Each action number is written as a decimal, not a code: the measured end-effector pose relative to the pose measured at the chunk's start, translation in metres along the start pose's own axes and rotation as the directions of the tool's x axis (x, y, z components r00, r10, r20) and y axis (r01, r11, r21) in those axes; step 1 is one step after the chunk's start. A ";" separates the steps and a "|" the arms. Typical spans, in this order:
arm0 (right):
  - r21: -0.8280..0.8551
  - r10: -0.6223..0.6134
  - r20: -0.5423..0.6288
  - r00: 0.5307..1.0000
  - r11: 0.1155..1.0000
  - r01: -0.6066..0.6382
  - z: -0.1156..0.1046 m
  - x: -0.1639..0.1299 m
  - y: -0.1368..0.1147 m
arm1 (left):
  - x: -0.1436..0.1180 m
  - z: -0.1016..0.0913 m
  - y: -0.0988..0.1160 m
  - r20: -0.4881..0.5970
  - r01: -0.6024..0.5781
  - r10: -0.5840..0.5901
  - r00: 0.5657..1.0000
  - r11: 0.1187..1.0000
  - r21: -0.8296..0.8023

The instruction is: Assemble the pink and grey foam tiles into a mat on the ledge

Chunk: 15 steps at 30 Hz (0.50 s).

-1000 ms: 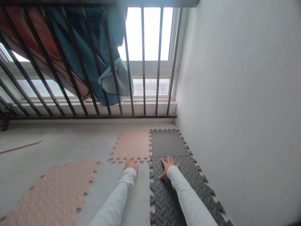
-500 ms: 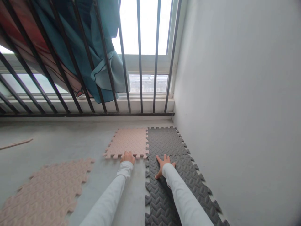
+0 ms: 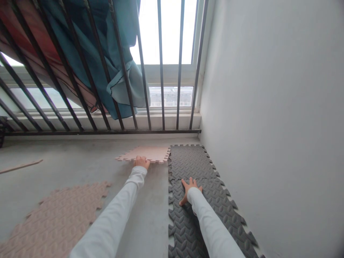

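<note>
My left hand [image 3: 142, 162] grips the near edge of a pink foam floor tile [image 3: 153, 153], fingers curled over it. That edge is lifted off the floor, so the tile tilts; its right side meets the toothed edge of the far dark grey foam tile [image 3: 189, 160]. On the nearer dark grey foam tile [image 3: 215, 211], my right hand [image 3: 190, 190] lies with fingers spread, just short of the seam between the two grey tiles. My right forearm hides part of the nearer tile.
Another pink foam tile [image 3: 61, 215] lies on the grey floor [image 3: 145, 222] at the left. A thin pink strip [image 3: 21, 166] is farther left. Black railing bars [image 3: 162, 71] stand ahead, with blue and red cloth [image 3: 104, 53] behind. A white wall [image 3: 268, 107] rises at the right.
My left hand has raised the pink tile's near edge and moved forward and slightly left with it. My right hand has stayed on the grey tile. The view has shifted slightly.
</note>
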State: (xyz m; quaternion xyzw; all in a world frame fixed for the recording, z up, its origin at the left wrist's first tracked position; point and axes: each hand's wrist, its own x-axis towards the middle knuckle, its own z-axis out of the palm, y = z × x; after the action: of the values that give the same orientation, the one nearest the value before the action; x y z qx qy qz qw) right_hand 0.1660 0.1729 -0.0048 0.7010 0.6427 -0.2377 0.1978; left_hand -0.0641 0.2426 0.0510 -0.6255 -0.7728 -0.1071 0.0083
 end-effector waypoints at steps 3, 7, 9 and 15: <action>0.003 0.010 0.003 1.000 1.000 -0.010 0.001 0.002 0.000 | 0.028 -0.040 -0.019 -0.145 0.037 -0.047 0.988 0.997 -0.071; 0.006 0.006 -0.006 1.000 1.000 -0.006 0.004 0.005 0.000 | 0.045 -0.091 -0.062 -0.384 0.058 -0.127 0.915 0.981 -0.187; 0.010 0.006 -0.002 1.000 1.000 -0.006 0.003 0.005 0.000 | 0.035 -0.110 -0.094 -0.522 0.003 -0.111 0.846 0.979 -0.204; -0.003 0.014 -0.039 0.999 1.000 -0.014 0.003 0.002 0.002 | -0.092 -0.099 -0.209 -0.790 -0.048 -0.116 0.602 0.982 -0.181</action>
State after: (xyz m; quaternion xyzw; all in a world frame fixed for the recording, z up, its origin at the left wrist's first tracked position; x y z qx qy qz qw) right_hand 0.1680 0.1720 -0.0084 0.7097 0.6418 -0.2216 0.1879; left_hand -0.2589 0.0957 0.1015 -0.4953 -0.6863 -0.4454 0.2920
